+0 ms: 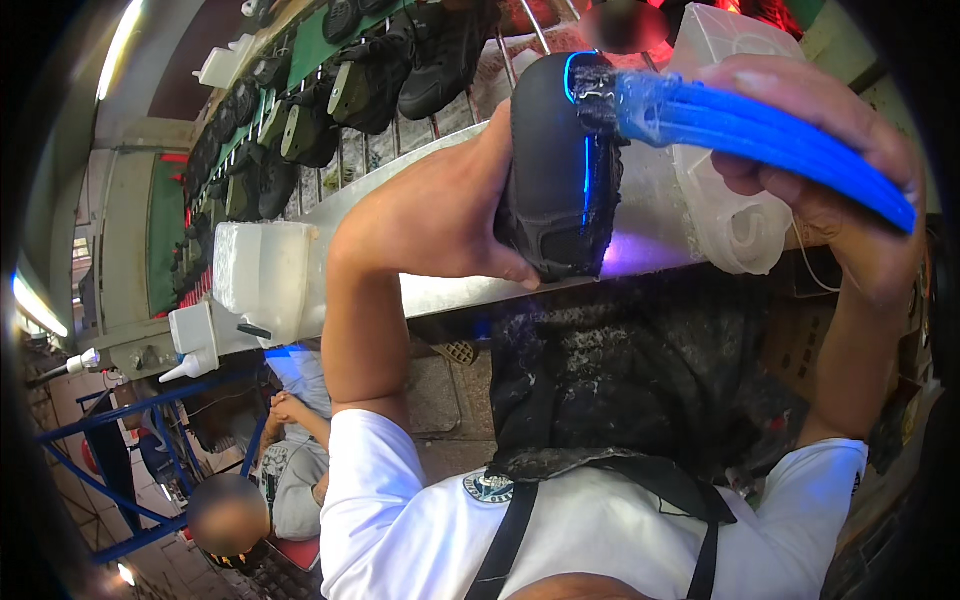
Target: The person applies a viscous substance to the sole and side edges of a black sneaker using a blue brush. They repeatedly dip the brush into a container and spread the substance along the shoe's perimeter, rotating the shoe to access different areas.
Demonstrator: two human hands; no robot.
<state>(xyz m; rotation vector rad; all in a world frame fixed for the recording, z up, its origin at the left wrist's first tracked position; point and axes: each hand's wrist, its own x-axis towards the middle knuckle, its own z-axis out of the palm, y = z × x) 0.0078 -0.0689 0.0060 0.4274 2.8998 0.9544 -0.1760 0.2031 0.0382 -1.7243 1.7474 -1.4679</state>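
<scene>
A black shoe upper [555, 170] is gripped by my left hand [430, 215], its fingers wrapped round the far side and the thumb at its lower end. A bright blue line runs along the upper's edge. My right hand [815, 130] is closed on a blue-handled brush [745, 120]. The brush's dark, glue-caked bristles [597, 95] rest against the top right edge of the upper. Beneath both hands lies a metal ledge [450, 290], with a violet glow on it near the upper.
Several dark shoes [360, 90] sit on a rod conveyor beyond the ledge. A whitish plastic container [260, 270] stands left, a translucent jug [735, 215] right. A squeeze bottle [195, 340] is at the ledge's left end. Another person [290, 480] sits at lower left. I wear a dark apron [620, 390].
</scene>
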